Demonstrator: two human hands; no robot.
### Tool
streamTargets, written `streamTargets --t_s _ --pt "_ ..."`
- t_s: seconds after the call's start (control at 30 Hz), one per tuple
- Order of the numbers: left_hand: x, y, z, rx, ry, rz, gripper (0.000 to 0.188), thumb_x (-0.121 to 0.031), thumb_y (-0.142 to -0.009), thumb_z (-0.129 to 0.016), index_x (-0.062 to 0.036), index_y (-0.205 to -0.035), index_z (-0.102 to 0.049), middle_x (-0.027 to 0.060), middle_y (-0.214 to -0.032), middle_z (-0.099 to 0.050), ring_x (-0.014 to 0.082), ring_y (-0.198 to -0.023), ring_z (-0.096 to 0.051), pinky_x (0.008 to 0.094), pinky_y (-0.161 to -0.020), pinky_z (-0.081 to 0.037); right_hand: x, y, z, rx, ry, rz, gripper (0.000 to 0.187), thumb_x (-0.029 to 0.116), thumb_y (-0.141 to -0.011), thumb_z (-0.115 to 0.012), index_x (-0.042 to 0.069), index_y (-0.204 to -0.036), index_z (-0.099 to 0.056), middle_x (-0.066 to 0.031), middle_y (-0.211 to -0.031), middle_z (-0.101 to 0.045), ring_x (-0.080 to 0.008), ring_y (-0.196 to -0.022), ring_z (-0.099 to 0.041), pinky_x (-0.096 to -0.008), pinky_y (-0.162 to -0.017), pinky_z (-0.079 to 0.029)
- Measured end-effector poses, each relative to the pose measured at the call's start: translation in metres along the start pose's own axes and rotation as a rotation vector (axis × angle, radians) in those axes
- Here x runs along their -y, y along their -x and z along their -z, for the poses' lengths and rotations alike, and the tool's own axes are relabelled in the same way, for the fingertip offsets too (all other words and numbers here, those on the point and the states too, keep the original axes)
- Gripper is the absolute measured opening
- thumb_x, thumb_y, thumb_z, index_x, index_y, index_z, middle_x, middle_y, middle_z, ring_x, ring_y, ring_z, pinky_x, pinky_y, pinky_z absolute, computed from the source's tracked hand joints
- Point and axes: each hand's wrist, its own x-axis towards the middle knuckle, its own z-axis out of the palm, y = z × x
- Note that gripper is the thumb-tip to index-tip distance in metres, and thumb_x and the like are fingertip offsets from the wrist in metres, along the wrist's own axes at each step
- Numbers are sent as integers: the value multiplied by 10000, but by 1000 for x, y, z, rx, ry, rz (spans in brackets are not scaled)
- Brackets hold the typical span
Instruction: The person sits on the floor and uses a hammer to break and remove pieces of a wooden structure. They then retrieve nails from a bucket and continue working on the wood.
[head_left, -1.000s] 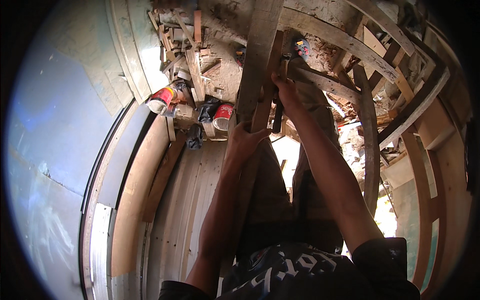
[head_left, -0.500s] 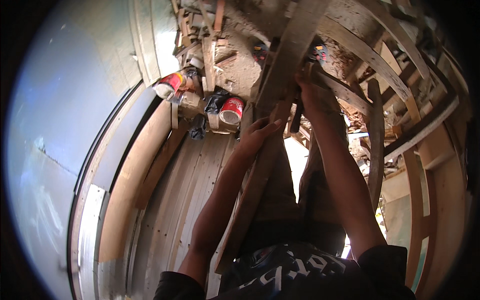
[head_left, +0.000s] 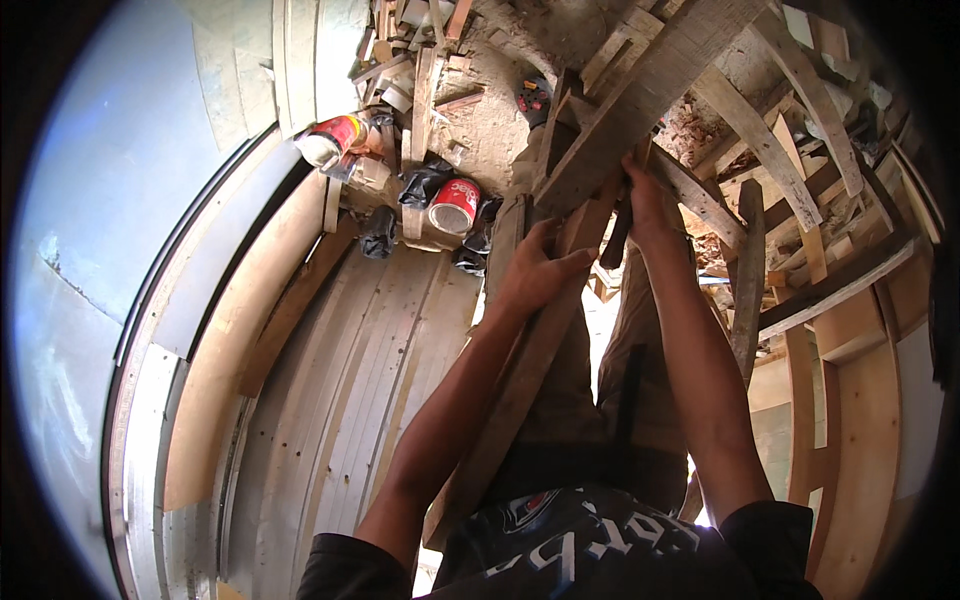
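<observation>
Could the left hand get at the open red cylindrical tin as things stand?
Probably not directly: the left hand is gripping the long brown wooden plank. A narrow weathered wooden board and crumpled black plastic also appear between it and the tin; depth is hard to judge.

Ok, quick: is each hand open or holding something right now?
Left hand: closed around a wooden plank.
Right hand: closed on a dark handle, partly hidden.

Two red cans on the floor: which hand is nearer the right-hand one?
Left. The left hand, on the wooden beam, is right of and slightly below that red can in the picture; the right hand is farther right.
</observation>
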Motion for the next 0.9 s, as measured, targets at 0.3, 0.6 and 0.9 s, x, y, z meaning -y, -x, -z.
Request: streamTargets --t_s 0.3,0.6,0.9 --pt "10 -2 -5 -21 66 -16 843 -366 -749 -820 100 -1370 -490 262 -1253 -627 287 -1150 -631 355 -990 -479 -2 -7 3 -10 -20 -6 421 356 -951 -634 54 -1242 -601 -63 -1116 -662 -174 -914 -627 -334 -831 -519" --pt "7 4 -8 -11 166 31 802 -332 -766 -801 112 -1360 -497 238 -1194 -666 251 -1068 -671 340 -931 -512 5 10 -4 -35 15 -3 372 371 -957 -624 84 -1193 -614 -36 -1011 -663 -159 -831 -620 -334 -741 -526" --pt "15 -2 -9 -4 157 -12 803 -326 -773 -807 104 -1370 -488 234 -1225 -650 263 -1090 -657 343 -937 -508 1 1 -5 -21 -70 18 404 353 -963 -618 59 -1240 -603 -55 -1080 -656 -174 -899 -619 -331 -824 -517"
